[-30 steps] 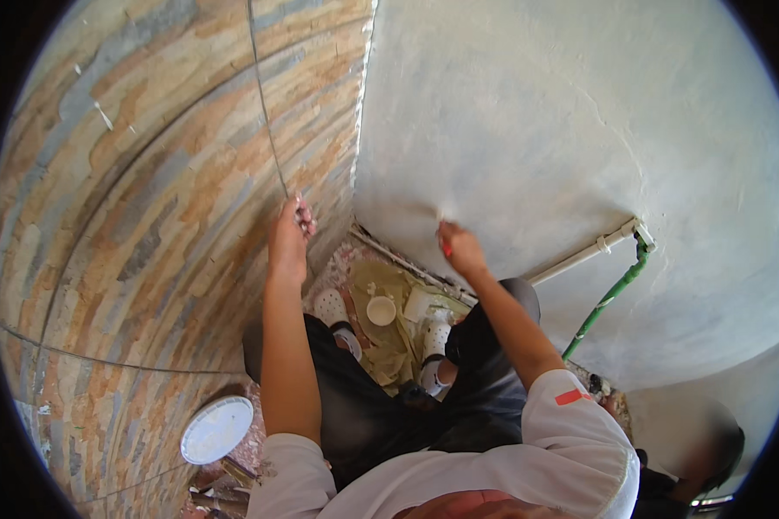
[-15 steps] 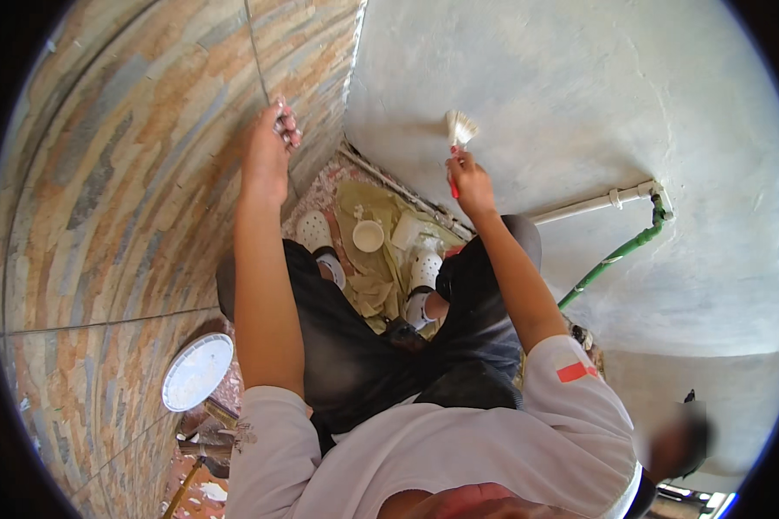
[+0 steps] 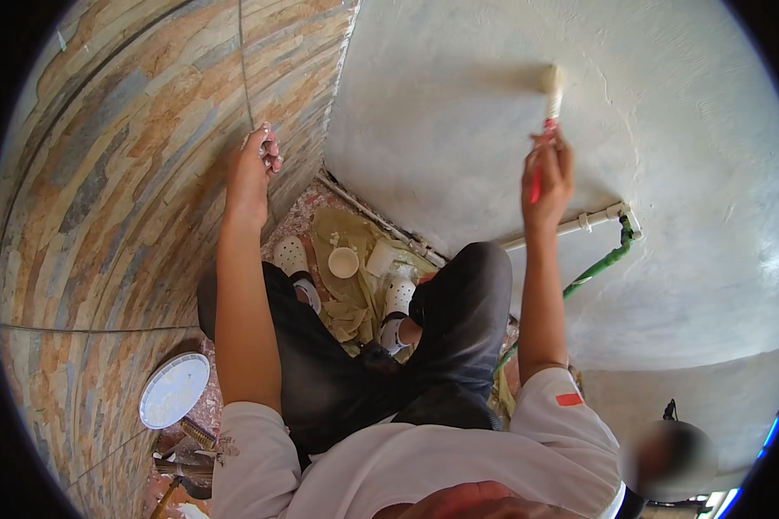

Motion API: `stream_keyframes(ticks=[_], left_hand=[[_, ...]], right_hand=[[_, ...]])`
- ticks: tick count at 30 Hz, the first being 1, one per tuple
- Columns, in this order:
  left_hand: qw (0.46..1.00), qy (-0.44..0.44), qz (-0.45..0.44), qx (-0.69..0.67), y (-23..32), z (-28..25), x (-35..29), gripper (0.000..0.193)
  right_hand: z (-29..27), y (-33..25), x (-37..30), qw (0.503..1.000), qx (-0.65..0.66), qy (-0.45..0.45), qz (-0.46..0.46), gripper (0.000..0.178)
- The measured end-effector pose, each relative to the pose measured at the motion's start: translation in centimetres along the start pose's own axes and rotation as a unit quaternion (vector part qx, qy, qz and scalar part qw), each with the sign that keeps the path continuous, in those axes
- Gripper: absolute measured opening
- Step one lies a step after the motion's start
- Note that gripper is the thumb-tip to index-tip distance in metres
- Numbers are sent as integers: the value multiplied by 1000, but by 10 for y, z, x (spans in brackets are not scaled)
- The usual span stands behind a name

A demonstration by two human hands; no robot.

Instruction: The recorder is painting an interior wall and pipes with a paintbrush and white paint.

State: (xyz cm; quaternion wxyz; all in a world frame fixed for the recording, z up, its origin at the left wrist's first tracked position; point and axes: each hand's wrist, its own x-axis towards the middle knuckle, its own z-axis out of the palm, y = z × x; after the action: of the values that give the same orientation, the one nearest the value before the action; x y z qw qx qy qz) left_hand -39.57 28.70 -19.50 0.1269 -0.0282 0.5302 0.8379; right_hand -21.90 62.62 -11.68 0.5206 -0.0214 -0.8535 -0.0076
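Note:
My right hand point(image 3: 548, 180) grips a paintbrush point(image 3: 553, 102) by its red handle, its pale bristles pointing up against the grey plastered wall point(image 3: 459, 130). Whether the bristles touch the wall is hard to tell, as they are slightly blurred. Raised in front of the stone-patterned tile wall point(image 3: 121, 199), my left hand point(image 3: 255, 164) has its fingers curled in, with white smears on them. What those fingers hold, if anything, is not visible. On the floor between my feet stands a white cup point(image 3: 344, 263) on a yellowish crumpled sheet point(image 3: 355, 298).
A white pipe point(image 3: 571, 226) with a green hose point(image 3: 606, 262) runs along the grey wall by my right arm. A round white lid point(image 3: 174, 391) and brushes point(image 3: 182, 467) lie at my left. Another person point(image 3: 671, 458) is at the lower right.
My right hand has swept the paintbrush right and upward across the grey wall. My left hand stays curled, a little lower and further left in view. The whole view has shifted slightly.

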Motion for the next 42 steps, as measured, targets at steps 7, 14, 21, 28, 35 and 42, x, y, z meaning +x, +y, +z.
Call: stream_keyframes(ticks=[7,14,21,28,35,42], left_hand=[[999,-35,6,-1,-14,15,1,24],[1000,-5,-4,14,-9,2,-4,26],[999,-21,7,33,2,7,-2,21],[999,-21,28,6,-3,13,-6,27],[998,-41,-4,43,-16,3,-5,25],[999,-21,18,44,-5,16,1,27]], right_hand=[[82,5,-161,933,72,-338,98,22],[43,-27,-38,979,141,-137,46,26],[31,-5,51,999,11,27,-26,28],[102,-1,-128,923,-20,-384,-27,26],[69,19,-41,901,172,-394,62,16],[-20,5,127,989,10,77,-129,19]])
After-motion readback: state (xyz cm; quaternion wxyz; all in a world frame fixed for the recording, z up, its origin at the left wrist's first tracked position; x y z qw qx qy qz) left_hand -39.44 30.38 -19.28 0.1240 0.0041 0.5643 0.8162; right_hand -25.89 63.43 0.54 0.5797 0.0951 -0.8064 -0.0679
